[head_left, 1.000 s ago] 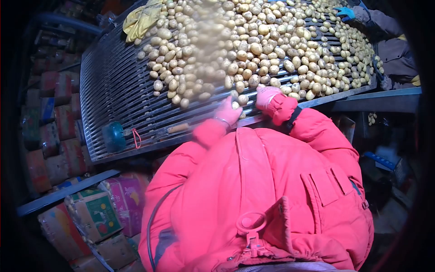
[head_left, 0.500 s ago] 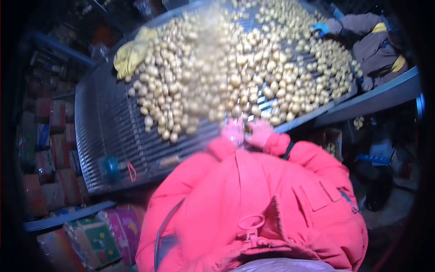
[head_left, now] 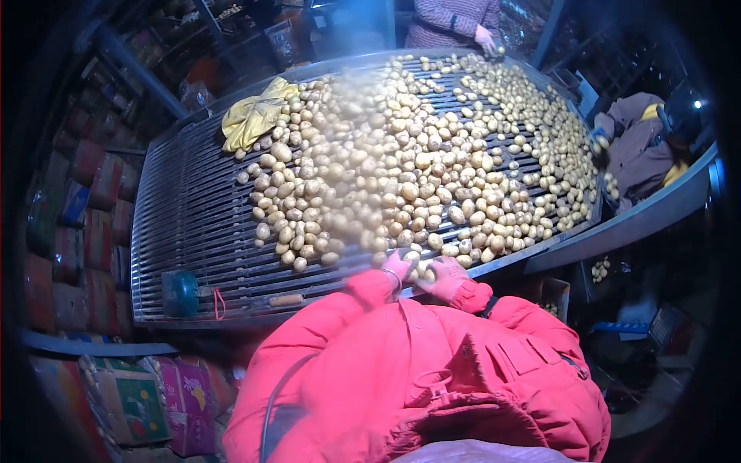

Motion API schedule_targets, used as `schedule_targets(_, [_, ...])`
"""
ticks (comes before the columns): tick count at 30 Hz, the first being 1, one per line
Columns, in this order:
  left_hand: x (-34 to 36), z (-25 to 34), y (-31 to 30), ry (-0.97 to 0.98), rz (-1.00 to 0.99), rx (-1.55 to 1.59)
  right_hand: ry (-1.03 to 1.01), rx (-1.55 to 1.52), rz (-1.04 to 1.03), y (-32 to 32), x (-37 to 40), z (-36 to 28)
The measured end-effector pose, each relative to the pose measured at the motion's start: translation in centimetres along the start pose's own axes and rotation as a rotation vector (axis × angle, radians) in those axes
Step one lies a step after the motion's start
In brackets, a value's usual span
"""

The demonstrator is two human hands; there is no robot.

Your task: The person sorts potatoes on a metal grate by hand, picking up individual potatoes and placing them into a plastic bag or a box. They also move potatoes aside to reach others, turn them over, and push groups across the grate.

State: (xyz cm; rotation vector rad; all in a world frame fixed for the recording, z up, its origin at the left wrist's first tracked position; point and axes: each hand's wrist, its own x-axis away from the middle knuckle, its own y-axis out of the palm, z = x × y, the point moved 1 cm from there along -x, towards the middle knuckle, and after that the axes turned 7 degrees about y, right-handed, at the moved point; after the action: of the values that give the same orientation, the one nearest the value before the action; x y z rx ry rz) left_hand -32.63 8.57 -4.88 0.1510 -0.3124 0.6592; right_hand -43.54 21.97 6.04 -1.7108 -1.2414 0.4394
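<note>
A slatted metal sorting table (head_left: 185,231) carries a wide spread of potatoes (head_left: 432,166). At its near edge, my left hand (head_left: 397,267) in a pink glove curls against a few potatoes. Beside it my right hand (head_left: 445,279), also in pink, is bent round the other side of the same small cluster. Those pale potatoes (head_left: 421,269) sit between the two hands, touching the fingers. Part of each hand's fingers is hidden by the potatoes. A blurred streak on the lens hazes the middle of the pile.
A yellow cloth (head_left: 253,119) lies at the far left of the pile. On the near left are a teal container (head_left: 180,293), a red loop (head_left: 219,304) and a wooden handle (head_left: 286,299). Cartons (head_left: 127,401) are stacked leftward. Co-workers stand at the far side (head_left: 455,23) and right (head_left: 637,147).
The view has tilted up, showing a co-worker at the far side. My hands remain at the near edge, now with potatoes between them. The right co-worker's arm has drawn back.
</note>
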Motion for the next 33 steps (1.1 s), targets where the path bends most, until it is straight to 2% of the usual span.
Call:
schedule_targets(1, [-0.5, -0.9, 0.2, 0.034, -0.041, 0.025, -0.082, -0.001, 0.032, 0.1, 0.2, 0.3])
schedule_targets(2, [-0.9, -2.0, 0.5, -0.053, 0.019, 0.042, -0.094, -0.002, 0.017, 0.3, 0.2, 0.7])
schedule_targets(3, [-1.3, -3.0, 0.5, -0.052, 0.023, 0.053, -0.098, 0.008, 0.011, 0.3, 0.0, 0.7])
schedule_targets(5, [-2.1, -4.2, 0.4, 0.03, 0.032, -0.041, -0.001, 0.046, -0.044, 0.4, -0.4, 0.9])
schedule_targets(7, [-0.6, -1.1, 0.1, 0.011, -0.008, -0.088, 0.012, 0.06, -0.037, 0.9, -1.0, 0.9])
schedule_targets(9, [-0.4, -0.3, -0.8, -0.02, -0.056, -0.141, 0.035, 0.065, -0.036, 1.1, -1.3, 0.1])
schedule_targets(11, [-0.6, -1.0, -1.5, 0.09, -0.141, -0.228, 0.074, 0.108, -0.058, 1.0, -1.9, -0.7])
schedule_targets(12, [-0.9, -1.8, -1.3, -0.076, -0.138, 0.102, 0.105, 0.137, -0.122, 0.7, -2.4, -1.3])
schedule_targets(13, [-1.2, -2.4, -1.1, -0.106, -0.108, 0.29, 0.145, 0.168, -0.149, 0.2, -2.6, -1.9])
schedule_targets(14, [-2.3, -5.5, -1.3, -0.123, -0.118, 0.291, 0.128, 0.145, -0.16, -0.4, -2.9, -2.1])
schedule_targets(15, [-4.5, -10.4, -1.8, 0.068, -0.17, 0.222, 0.112, 0.12, -0.172, -1.0, -3.0, -2.2])
schedule_targets(16, [-5.1, -11.8, -1.8, 0.165, -0.201, 0.186, 0.167, 0.054, -0.276, -2.0, -3.2, -2.5])
schedule_targets(17, [-5.6, -13.1, -1.9, 0.262, -0.228, 0.153, 0.193, -0.06, -0.208, -2.8, -2.7, -3.0])
schedule_targets(18, [-5.3, -11.6, -1.8, 0.178, -0.191, 0.295, 0.219, -0.175, -0.144, -2.3, -2.5, -2.5])
schedule_targets(20, [-3.4, -7.7, -1.9, 0.246, -0.116, -0.028, 0.312, -0.514, 0.029, 0.1, -2.5, -0.3])
schedule_targets(21, [-2.1, -5.1, -2.0, 0.268, -0.073, -0.188, 0.235, -0.685, 0.108, 1.0, -2.5, 0.7])
schedule_targets(24, [-1.6, -1.5, -2.2, 0.492, -0.183, -0.308, 0.299, -0.973, 0.089, 3.5, -2.1, 2.5])
schedule_targets(26, [0.0, 3.8, -1.5, -0.315, -0.177, 1.005, 0.428, -1.3, 0.047, 3.3, -1.5, 1.9])
schedule_targets(27, [0.0, 4.3, -1.4, -0.307, -0.195, 0.993, 0.417, -1.304, 0.068, 2.3, -0.9, 0.9])
schedule_targets(29, [0.6, 4.7, -1.4, -0.275, -0.12, 0.825, 0.213, -1.699, -0.162, 0.5, 0.9, -1.5])
schedule_targets(30, [4.0, 9.1, -1.9, -0.389, -0.268, 0.912, 0.408, -1.941, -0.288, 0.0, 1.6, -2.2])
schedule_targets(31, [5.8, 11.2, -2.0, -0.395, -0.264, 0.91, 0.413, -1.947, -0.29, -0.8, 2.4, -3.6])
schedule_targets(32, [6.7, 13.1, -2.3, 0.281, -0.32, 0.29, 0.423, -1.911, -0.178, -1.9, 3.0, -5.2])
schedule_targets(33, [7.4, 13.9, -2.3, 0.375, -0.35, 0.227, 0.393, -1.903, -0.16, -2.5, 3.8, -6.0])
